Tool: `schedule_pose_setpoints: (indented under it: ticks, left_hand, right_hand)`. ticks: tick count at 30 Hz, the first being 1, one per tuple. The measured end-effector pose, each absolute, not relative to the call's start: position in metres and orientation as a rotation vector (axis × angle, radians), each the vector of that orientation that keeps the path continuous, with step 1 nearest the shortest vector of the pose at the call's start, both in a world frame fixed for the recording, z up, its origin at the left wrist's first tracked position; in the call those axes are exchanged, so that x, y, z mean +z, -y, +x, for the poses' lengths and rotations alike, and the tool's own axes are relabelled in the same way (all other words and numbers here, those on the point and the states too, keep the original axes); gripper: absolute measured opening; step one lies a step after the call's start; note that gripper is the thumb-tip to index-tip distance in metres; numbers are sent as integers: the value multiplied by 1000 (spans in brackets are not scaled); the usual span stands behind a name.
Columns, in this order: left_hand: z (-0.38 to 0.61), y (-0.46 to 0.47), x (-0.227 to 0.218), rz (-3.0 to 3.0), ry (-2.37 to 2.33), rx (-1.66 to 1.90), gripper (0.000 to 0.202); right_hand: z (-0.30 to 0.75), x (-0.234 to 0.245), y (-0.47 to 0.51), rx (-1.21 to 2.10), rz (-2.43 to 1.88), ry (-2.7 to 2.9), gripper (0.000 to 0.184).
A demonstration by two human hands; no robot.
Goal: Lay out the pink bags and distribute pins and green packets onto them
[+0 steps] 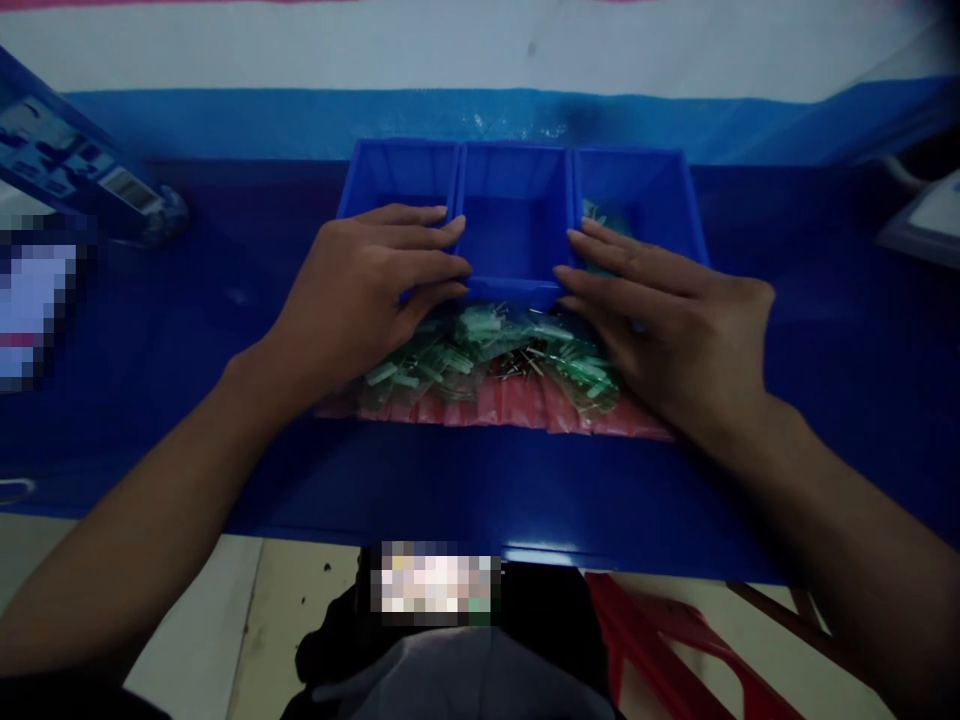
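Observation:
Three blue plastic bins stand side by side: a left bin (pixel 401 165), a middle bin (pixel 516 180) and a right bin (pixel 637 185). My left hand (pixel 367 270) reaches over the left bin's front, fingers stretched, their tips near the divider. Across the right bin's front lies my right hand (pixel 675 310), its fingers extended toward the middle bin. Pale green bits show inside the right bin, partly behind my fingers. In front lie clear bags of pale green pieces (pixel 420 365) with thin metal pins (pixel 521 360), on pink-red plastic bags (pixel 517 402).
The table (pixel 465 480) is dark blue, backed by a white and blue striped sheet (pixel 480 45). A blue printed package (pixel 82 150) and a blurred-out screen (pixel 34 310) are at left. A pale object (pixel 926 225) sits at right. Below is a red stool (pixel 675 650).

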State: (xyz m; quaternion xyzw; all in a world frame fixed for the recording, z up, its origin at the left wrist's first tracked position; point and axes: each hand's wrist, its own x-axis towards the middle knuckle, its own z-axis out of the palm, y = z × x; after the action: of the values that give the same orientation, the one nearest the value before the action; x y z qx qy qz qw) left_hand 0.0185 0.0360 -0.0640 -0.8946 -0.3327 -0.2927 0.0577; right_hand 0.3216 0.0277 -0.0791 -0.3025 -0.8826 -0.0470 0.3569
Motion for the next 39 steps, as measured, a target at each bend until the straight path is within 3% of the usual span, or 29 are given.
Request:
schedule_pose_setpoints:
  ticks: [7, 29, 35, 39]
  left_hand:
    - [22, -33, -61, -2666, 1056, -885, 15]
    - [25, -27, -58, -2580, 1072, -810, 20]
    - [33, -13, -45, -2589, 1057, -864, 44]
    - [40, -5, -42, -2602, 861, -1021, 34]
  right_hand:
    - [308, -72, -13, -68, -424, 2519, 40]
    - [300, -59, 3, -72, -806, 2166, 18]
    - [292, -60, 3, 353, -923, 1629, 21]
    - [289, -60, 0, 655, -935, 1584, 24]
